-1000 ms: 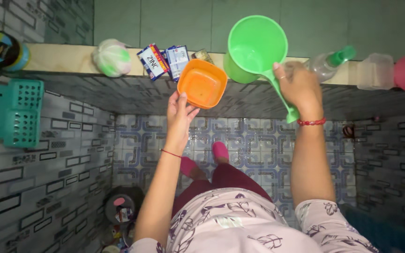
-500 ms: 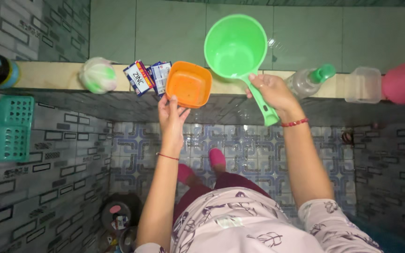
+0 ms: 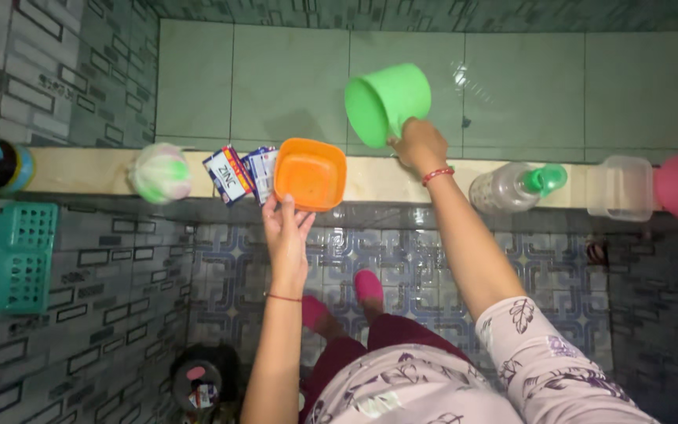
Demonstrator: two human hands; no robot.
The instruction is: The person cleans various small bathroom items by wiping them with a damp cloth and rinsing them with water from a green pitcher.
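Green dipper [image 3: 387, 103]: tilted, right hand [image 3: 418, 144] gripping | orange tub [image 3: 310, 173]: empty, left hand [image 3: 286, 228] holding

The one camera sits on my head and looks steeply down along my body, so my patterned top fills the bottom edge and my feet stand on the tiled floor [image 3: 402, 251] far beneath. It faces the ledge [image 3: 80, 169] and the pale wall [image 3: 292, 78] ahead. My arms reach up the picture from close beneath the lens.
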